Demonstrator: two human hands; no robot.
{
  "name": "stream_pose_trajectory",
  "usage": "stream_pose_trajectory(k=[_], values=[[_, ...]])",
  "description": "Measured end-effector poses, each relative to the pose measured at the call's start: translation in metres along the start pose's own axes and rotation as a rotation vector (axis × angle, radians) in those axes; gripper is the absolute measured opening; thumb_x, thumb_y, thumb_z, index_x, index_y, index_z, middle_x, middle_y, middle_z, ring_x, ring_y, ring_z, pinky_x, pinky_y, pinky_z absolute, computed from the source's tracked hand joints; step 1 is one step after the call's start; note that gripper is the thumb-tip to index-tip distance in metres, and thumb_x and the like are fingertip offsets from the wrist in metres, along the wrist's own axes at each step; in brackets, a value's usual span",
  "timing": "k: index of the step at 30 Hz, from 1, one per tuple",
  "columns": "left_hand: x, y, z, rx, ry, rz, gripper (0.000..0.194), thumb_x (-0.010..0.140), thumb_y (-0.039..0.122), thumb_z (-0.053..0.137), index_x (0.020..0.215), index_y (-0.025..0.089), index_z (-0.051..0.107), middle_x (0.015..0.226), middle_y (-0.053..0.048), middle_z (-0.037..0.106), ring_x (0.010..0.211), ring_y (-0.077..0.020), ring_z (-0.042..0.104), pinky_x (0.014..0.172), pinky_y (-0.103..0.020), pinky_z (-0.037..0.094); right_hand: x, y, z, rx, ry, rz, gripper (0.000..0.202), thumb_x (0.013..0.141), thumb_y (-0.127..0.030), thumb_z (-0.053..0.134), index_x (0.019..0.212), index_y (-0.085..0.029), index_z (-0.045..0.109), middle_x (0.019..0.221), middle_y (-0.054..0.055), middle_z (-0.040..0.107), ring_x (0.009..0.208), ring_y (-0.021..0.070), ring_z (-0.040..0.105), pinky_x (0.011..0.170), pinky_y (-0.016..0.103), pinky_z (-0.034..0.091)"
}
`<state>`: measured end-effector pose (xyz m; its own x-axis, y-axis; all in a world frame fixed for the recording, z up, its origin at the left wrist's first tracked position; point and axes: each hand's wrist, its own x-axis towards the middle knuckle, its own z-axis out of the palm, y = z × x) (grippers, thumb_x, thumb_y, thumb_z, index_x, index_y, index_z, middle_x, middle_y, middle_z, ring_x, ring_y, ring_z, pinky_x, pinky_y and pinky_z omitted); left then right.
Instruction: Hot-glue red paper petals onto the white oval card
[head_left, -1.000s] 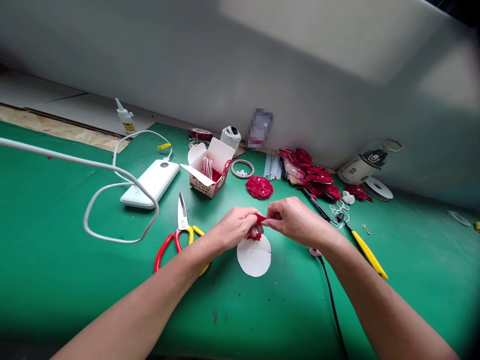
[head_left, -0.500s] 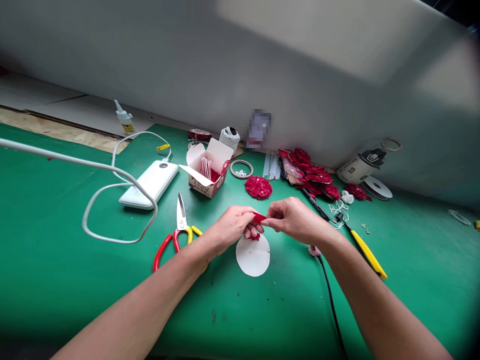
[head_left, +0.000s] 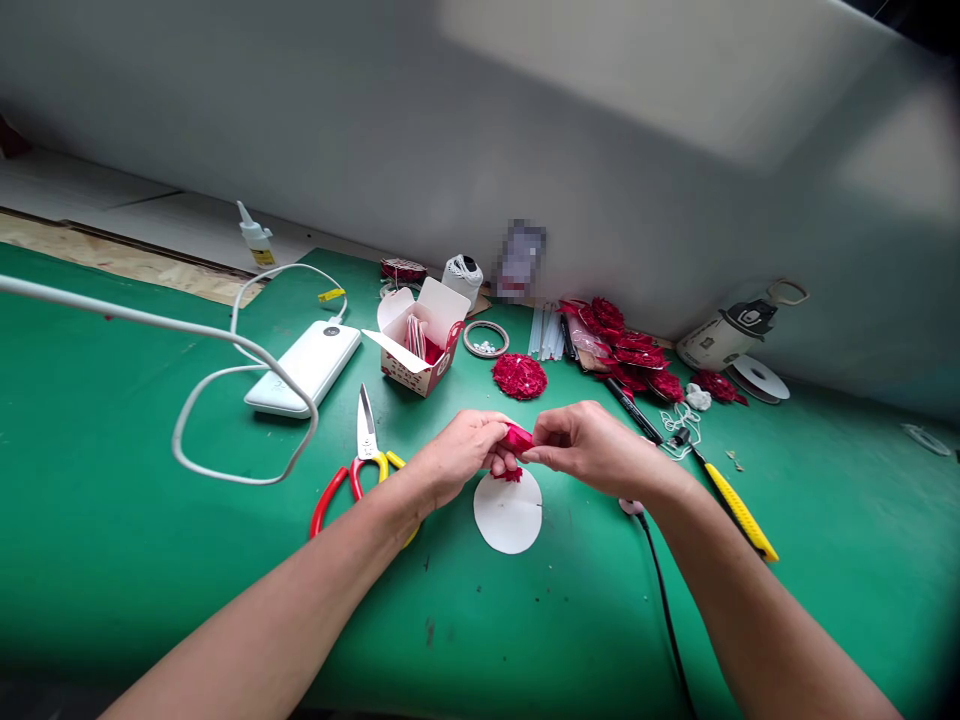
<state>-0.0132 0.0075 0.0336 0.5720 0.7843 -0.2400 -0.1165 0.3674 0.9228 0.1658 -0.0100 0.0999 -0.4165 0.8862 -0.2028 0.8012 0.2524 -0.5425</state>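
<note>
A small piece of red ribbon (head_left: 518,438) is pinched between my two hands, above the middle of the table. My left hand (head_left: 469,447) grips its left part, and my right hand (head_left: 574,440) holds its right end between thumb and forefinger. Just below lies a round white disc (head_left: 508,515), with a bit of ruffled red material (head_left: 508,476) at its top edge, partly covered by my left fingers. Behind my hands sits a ruffled red rosette (head_left: 520,376). Scissors (head_left: 366,440) with red and yellow handles lie left of my left hand, partly hidden by my forearm.
An open box (head_left: 420,345) and a white power bank (head_left: 304,370) with a looping cable stand at the left. Red rosettes (head_left: 630,350) are piled behind on the right. A yellow-handled tool (head_left: 739,508) and a black cord (head_left: 664,600) flank my right forearm.
The red piece shows a larger, more folded surface between my fingers, and my right hand has turned slightly. The whole view has shifted a little; the disc and scissors stay in place.
</note>
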Motion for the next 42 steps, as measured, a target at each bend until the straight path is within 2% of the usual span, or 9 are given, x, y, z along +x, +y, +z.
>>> stream_pose_trajectory(k=[5, 11, 19, 24, 27, 31, 42], values=[[-0.002, 0.000, 0.003, 0.044, -0.024, 0.030, 0.021, 0.081, 0.018, 0.045, 0.078, 0.010, 0.064, 0.064, -0.005, 0.062, 0.059, -0.0114, 0.054, 0.058, -0.023, 0.040, -0.002, 0.000, 0.003, -0.064, -0.007, -0.039, 0.022, 0.087, -0.031, 0.061, 0.068, -0.019, 0.060, 0.061, -0.004, 0.058, 0.056, 0.0095, 0.042, 0.049, 0.023, 0.029], [-0.003, -0.001, 0.004, 0.121, -0.055, 0.057, 0.023, 0.083, 0.021, 0.043, 0.078, 0.011, 0.063, 0.067, -0.006, 0.065, 0.061, -0.0123, 0.056, 0.062, -0.025, 0.043, 0.001, 0.001, -0.003, -0.064, -0.022, -0.009, 0.024, 0.087, -0.032, 0.063, 0.067, -0.018, 0.060, 0.059, -0.004, 0.056, 0.055, 0.0092, 0.041, 0.049, 0.022, 0.030], [0.003, -0.005, 0.000, 0.148, 0.085, 0.019, 0.023, 0.080, 0.016, 0.042, 0.076, 0.011, 0.063, 0.060, -0.002, 0.060, 0.054, -0.0104, 0.054, 0.056, -0.023, 0.041, -0.003, 0.001, 0.000, -0.028, -0.041, -0.014, 0.026, 0.088, -0.035, 0.061, 0.069, -0.018, 0.060, 0.060, -0.004, 0.056, 0.055, 0.0092, 0.041, 0.049, 0.022, 0.030], [-0.002, -0.001, 0.005, 0.140, 0.002, 0.021, 0.022, 0.081, 0.018, 0.043, 0.074, 0.012, 0.063, 0.064, -0.005, 0.064, 0.059, -0.0115, 0.055, 0.060, -0.023, 0.042, -0.002, 0.005, 0.003, 0.033, -0.072, -0.045, 0.030, 0.088, -0.042, 0.059, 0.069, -0.018, 0.061, 0.060, -0.003, 0.055, 0.056, 0.0099, 0.041, 0.049, 0.023, 0.030], [-0.004, 0.001, 0.007, 0.120, -0.033, 0.016, 0.022, 0.080, 0.020, 0.045, 0.074, 0.012, 0.064, 0.066, -0.005, 0.065, 0.059, -0.0115, 0.054, 0.061, -0.024, 0.043, 0.001, 0.008, 0.003, 0.039, -0.061, -0.026, 0.029, 0.086, -0.039, 0.062, 0.067, -0.017, 0.061, 0.059, -0.003, 0.054, 0.055, 0.0099, 0.040, 0.048, 0.023, 0.029], [-0.005, 0.002, 0.008, 0.092, -0.059, 0.015, 0.023, 0.082, 0.022, 0.046, 0.076, 0.011, 0.065, 0.069, -0.006, 0.067, 0.061, -0.0115, 0.055, 0.062, -0.024, 0.043, 0.003, 0.012, 0.002, 0.030, -0.045, 0.015, 0.027, 0.083, -0.036, 0.063, 0.064, -0.017, 0.059, 0.057, -0.004, 0.052, 0.054, 0.0095, 0.038, 0.048, 0.023, 0.028], [-0.003, -0.003, 0.004, 0.009, -0.086, 0.002, 0.023, 0.079, 0.021, 0.048, 0.077, 0.009, 0.068, 0.078, -0.012, 0.070, 0.062, -0.0118, 0.056, 0.061, -0.025, 0.043, 0.006, 0.018, 0.006, 0.003, -0.006, 0.015, 0.037, 0.085, -0.046, 0.062, 0.061, -0.018, 0.056, 0.057, -0.003, 0.052, 0.054, 0.0100, 0.039, 0.049, 0.024, 0.028]])
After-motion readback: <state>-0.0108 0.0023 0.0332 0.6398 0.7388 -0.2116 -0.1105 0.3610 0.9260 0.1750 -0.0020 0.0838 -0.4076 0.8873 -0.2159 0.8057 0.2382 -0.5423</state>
